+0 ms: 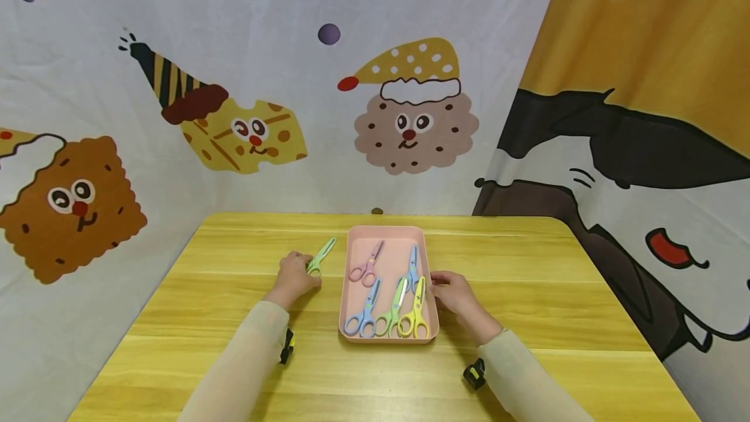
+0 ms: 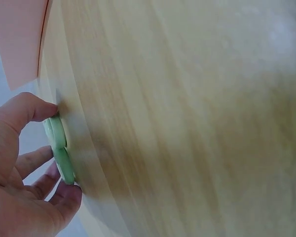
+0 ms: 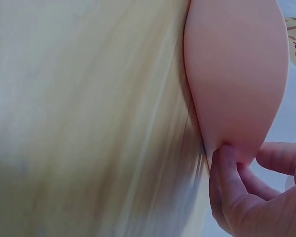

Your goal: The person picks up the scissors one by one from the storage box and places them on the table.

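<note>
Left of the tray, my left hand (image 1: 295, 277) pinches a pair of light green scissors (image 1: 323, 254) by the handles, blades pointing away and to the right. The left wrist view shows thumb and fingertips on the green handles (image 2: 60, 143), close over the table. On the other side, my right hand (image 1: 458, 296) holds the pink tray (image 1: 388, 341) at its right edge. In the right wrist view, the thumb presses the tray's outer wall (image 3: 237, 64), with another finger at the rim. Inside lie pink scissors (image 1: 369, 264), two blue pairs (image 1: 370, 301), a green pair (image 1: 397, 305) and a yellow pair (image 1: 417, 308).
The tray stands on a wooden table (image 1: 234, 357) with rounded far corners. Behind it hangs a curtain (image 1: 328, 181) printed with cartoon snacks and a large animal face. A black strap device (image 1: 287, 346) is at the left wrist and another (image 1: 474, 373) at the right.
</note>
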Available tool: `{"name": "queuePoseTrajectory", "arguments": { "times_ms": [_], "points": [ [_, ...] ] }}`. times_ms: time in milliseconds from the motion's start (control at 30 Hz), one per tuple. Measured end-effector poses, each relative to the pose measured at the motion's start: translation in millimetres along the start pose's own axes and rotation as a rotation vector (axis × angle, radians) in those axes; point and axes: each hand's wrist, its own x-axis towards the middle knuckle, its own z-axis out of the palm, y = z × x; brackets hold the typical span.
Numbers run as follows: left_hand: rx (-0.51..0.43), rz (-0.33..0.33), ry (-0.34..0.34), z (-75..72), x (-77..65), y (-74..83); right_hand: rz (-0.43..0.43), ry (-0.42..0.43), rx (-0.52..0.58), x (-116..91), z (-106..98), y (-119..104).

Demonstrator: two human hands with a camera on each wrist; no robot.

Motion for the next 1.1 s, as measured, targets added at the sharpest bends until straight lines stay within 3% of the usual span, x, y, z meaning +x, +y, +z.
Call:
{"name": "queuePoseTrajectory", "arguments": {
  "times_ms": [567,900,1100],
  "points": [
    [-0.068,-0.016,0.014,-0.5,0.2,1.8,0.005,0.03,-0.039,4,2,4],
    [-0.165,0.07,0.098,-1.1,3.8,23.5,-0.02,0.033,-0.022,3,2,5],
    [-0.161,0.114,0.107,4.2,5.5,35.5,-0.023,0.034,-0.026,3,2,6]
  ]
}}
